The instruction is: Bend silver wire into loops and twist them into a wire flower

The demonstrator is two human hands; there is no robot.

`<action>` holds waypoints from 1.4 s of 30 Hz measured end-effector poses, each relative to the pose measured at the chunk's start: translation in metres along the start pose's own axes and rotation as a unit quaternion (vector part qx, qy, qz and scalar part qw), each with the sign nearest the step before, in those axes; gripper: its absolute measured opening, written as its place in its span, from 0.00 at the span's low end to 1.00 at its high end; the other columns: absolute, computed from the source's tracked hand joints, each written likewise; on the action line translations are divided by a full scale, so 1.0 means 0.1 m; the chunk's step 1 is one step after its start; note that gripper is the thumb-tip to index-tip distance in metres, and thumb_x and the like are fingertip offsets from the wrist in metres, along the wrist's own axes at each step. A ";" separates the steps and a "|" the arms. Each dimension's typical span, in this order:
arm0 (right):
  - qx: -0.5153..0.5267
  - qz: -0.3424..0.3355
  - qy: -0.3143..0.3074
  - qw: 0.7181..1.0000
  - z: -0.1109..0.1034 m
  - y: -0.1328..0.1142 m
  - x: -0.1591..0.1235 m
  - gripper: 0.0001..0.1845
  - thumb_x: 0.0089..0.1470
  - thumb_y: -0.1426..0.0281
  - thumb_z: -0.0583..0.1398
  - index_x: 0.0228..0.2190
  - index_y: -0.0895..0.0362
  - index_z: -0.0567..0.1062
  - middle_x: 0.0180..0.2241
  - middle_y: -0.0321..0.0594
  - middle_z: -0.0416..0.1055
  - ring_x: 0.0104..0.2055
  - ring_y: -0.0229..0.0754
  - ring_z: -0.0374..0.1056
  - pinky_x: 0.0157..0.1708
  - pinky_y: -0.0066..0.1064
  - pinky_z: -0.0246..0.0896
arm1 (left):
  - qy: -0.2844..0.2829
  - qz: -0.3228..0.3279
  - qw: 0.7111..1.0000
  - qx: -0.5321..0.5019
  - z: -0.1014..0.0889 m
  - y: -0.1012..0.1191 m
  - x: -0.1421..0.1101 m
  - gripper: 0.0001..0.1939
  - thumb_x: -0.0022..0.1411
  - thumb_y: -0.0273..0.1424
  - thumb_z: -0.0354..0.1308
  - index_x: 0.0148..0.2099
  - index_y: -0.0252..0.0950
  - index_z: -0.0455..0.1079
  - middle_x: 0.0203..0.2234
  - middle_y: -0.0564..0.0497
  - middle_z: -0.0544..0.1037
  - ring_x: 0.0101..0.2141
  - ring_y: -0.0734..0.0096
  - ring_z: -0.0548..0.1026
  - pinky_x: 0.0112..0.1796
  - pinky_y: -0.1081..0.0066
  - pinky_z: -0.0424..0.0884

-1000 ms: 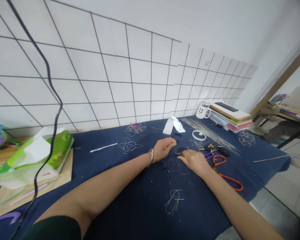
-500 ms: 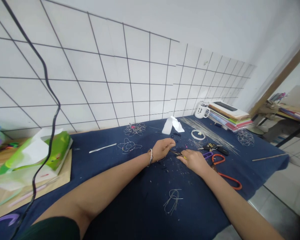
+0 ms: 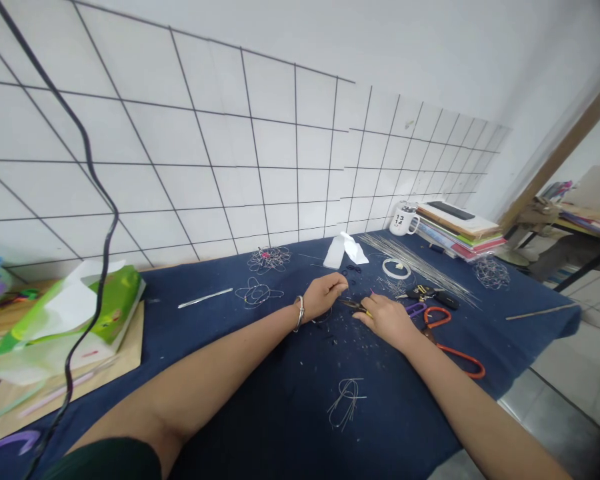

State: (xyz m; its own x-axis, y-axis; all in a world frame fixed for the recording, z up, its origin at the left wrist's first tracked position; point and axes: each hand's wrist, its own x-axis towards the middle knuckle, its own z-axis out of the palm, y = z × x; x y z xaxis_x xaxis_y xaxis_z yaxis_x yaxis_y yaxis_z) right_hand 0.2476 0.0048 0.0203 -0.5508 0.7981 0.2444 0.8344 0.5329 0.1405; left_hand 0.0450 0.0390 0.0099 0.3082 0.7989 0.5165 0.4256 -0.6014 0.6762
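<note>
My left hand, with a silver bangle at the wrist, is closed in a pinch above the dark blue cloth. What its fingers hold is too small to make out. To its right, my right hand is wrapped round a pair of pliers, with a bit of yellow handle showing. The plier jaws point left toward my left hand. Dark bits and small pale scraps lie on the cloth beneath both hands. A bent bundle of thin wire rests nearer to me.
Orange-handled scissors and black pliers lie right of my right hand. Beyond are a white coil, long straight wires, a mug and stacked books. Wire shapes and a tissue pack sit left.
The view has shifted slightly. My left hand stays pinched, and my right hand stays on the pliers, whose jaws have pulled slightly away from my left fingers.
</note>
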 end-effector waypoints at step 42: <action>0.137 0.101 0.019 0.985 0.01 0.17 0.02 0.21 0.55 0.53 0.46 0.28 0.54 0.68 0.28 0.36 0.68 0.31 0.36 0.64 0.28 0.25 0.49 | -0.023 -0.146 0.959 -0.244 0.03 -0.08 0.02 0.12 0.55 0.36 0.54 0.36 0.32 0.66 0.25 0.52 0.72 0.20 0.80 0.68 0.21 0.79 0.60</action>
State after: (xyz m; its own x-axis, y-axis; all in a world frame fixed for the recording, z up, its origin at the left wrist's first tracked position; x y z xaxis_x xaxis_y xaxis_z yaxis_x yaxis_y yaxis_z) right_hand 0.2600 0.0158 0.0227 -0.3688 0.8874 0.2766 0.8880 0.4243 -0.1772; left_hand 0.0447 0.0458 0.0041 0.2779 0.9271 0.2514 0.0552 -0.2767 0.9594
